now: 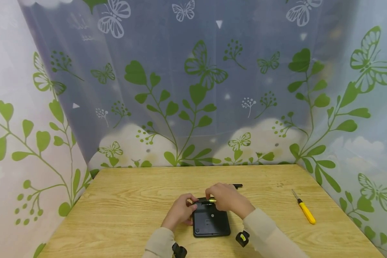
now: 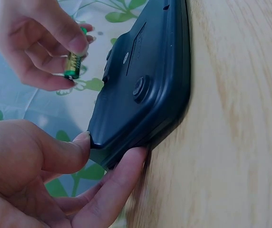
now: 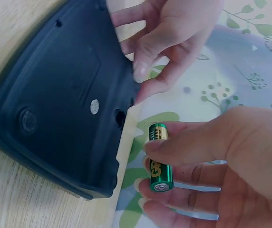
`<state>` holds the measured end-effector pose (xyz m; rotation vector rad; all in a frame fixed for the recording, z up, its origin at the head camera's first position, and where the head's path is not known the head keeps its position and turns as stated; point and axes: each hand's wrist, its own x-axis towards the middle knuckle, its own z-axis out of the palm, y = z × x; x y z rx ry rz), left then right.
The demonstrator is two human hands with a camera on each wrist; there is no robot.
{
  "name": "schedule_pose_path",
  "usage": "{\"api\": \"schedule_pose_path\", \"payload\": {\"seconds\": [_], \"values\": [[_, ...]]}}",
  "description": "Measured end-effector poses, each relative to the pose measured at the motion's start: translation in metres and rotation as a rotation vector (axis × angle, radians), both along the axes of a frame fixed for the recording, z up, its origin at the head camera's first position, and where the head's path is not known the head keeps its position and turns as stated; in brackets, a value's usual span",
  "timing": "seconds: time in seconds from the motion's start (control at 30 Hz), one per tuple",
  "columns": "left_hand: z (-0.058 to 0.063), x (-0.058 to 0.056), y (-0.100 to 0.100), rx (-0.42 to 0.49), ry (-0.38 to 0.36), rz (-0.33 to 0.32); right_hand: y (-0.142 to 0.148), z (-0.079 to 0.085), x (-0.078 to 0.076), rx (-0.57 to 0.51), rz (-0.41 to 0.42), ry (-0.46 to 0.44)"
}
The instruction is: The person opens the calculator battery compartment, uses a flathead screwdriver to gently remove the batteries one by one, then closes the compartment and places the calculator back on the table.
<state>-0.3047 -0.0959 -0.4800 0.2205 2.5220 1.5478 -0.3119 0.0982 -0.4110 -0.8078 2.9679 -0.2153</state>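
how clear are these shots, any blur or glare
Head view: bright, but the lettering on the black device is too small to read; left wrist view: dimmer and bluish, wooden table grain soft, faint sheen along the device's edge; right wrist view: large letters on the green battery show, the device's markings blur.

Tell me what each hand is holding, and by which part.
The right hand pinches a green-and-gold battery around its middle, between thumb and fingers, both ends showing. The left hand grips the black device by one corner.
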Motion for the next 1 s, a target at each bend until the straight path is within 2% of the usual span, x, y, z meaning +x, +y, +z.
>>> {"api": "schedule_pose_path", "payload": {"seconds": [0.23,0.5,1.0], "values": [[0.0,0.0,0.0,0.005,-0.006,0.003,0.01,0.001,0.008,-0.09,0.048,0.022],[0.0,0.0,0.0,0.0,-0.008,0.003,0.022,-0.001,0.009,-0.132,0.079,-0.029],[0.0,0.001,0.002,-0.014,-0.006,0.014,0.039,0.011,0.008,-0.216,0.152,-0.076]]}}
